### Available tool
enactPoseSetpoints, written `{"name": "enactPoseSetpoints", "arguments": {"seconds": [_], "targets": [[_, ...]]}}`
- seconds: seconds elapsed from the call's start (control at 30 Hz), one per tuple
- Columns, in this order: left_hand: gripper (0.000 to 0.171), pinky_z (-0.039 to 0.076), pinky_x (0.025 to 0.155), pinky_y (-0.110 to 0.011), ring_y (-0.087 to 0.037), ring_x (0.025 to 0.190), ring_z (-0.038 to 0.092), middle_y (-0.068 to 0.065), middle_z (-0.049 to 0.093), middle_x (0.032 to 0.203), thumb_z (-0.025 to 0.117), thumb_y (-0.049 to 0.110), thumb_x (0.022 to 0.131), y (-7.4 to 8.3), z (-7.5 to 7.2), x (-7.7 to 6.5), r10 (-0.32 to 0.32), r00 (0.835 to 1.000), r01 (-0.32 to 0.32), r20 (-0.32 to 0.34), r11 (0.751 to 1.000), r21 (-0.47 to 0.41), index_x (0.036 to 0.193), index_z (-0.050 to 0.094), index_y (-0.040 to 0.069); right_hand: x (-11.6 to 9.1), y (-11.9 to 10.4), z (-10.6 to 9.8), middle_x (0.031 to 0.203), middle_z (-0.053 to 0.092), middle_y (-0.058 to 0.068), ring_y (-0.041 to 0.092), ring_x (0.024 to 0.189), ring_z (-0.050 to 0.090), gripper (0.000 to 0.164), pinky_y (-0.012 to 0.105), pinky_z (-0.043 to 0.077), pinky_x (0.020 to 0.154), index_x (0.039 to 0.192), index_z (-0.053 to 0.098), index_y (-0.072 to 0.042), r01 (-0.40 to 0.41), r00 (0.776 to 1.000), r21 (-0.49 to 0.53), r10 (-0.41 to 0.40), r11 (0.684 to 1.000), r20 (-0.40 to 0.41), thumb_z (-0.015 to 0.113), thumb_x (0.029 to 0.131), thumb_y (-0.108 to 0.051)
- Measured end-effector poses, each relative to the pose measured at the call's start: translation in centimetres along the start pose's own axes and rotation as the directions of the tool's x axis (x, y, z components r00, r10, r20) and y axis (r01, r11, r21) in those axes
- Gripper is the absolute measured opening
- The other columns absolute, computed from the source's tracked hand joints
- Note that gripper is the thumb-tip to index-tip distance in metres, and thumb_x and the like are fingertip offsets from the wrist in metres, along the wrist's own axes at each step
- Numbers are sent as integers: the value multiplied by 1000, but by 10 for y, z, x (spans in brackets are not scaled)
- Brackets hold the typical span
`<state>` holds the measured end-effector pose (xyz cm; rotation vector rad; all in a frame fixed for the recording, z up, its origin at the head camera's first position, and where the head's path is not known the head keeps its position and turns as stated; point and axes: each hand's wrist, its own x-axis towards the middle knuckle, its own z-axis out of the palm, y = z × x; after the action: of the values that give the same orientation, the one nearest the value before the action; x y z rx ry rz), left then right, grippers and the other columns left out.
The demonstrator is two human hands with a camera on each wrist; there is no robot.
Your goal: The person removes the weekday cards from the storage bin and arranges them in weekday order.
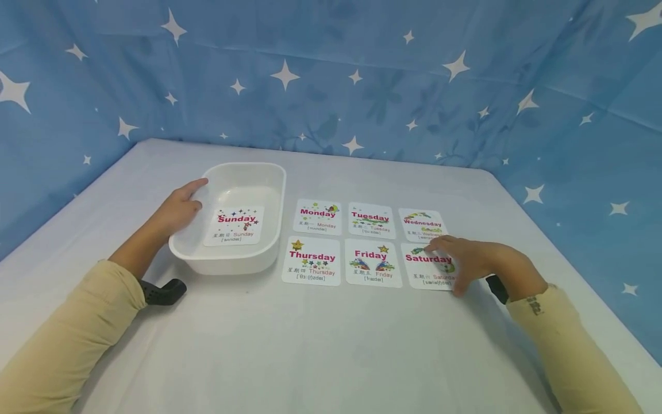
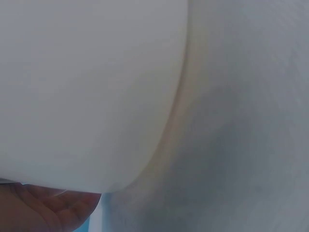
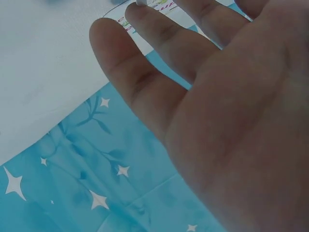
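A white plastic basin (image 1: 233,264) stands at the left, with the Sunday card (image 1: 234,230) lying face up in it. My left hand (image 1: 178,211) holds the basin's left rim, index finger and thumb reaching over the inside; the left wrist view shows the outer wall close up, with fingers (image 2: 72,212) at its edge. At the right, my right hand (image 1: 476,259) is spread over the right side of the Saturday card (image 1: 424,270), fingertips near its top and thumb by its lower right corner. In the right wrist view its fingers (image 3: 164,46) are extended.
Left of Saturday lie the Friday card (image 1: 372,270) and the Thursday card (image 1: 311,270). Behind them is a row of Monday (image 1: 317,221), Tuesday (image 1: 371,224) and Wednesday (image 1: 421,216) cards. A white cloth covers the table (image 1: 320,345); a blue starry curtain (image 1: 320,103) hangs behind.
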<state>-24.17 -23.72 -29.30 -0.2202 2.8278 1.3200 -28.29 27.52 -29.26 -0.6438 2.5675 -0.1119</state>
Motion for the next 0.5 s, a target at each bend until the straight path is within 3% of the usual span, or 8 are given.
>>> {"name": "enactPoseSetpoints", "arguments": {"seconds": [0.27,0.5], "targets": [[59,12,110,-59,-43,138,3,-20,-2,152,25,6,93,-2,-2,0,7,1000,-7,1,1000,17,148,2,13,2,-1,-1,148,18,19,44,132,19,89,65,29,100,138,38,-14,-14,1000,-14,14,1000,18,82,61,-21],[60,10,110,-59,-42,138,2,-19,-3,152,25,5,93,0,0,0,6,1000,-6,2,1000,11,148,2,12,2,-3,-1,144,26,18,40,123,31,84,61,34,98,134,42,-12,-28,1000,-25,27,999,-3,83,61,-20]]}}
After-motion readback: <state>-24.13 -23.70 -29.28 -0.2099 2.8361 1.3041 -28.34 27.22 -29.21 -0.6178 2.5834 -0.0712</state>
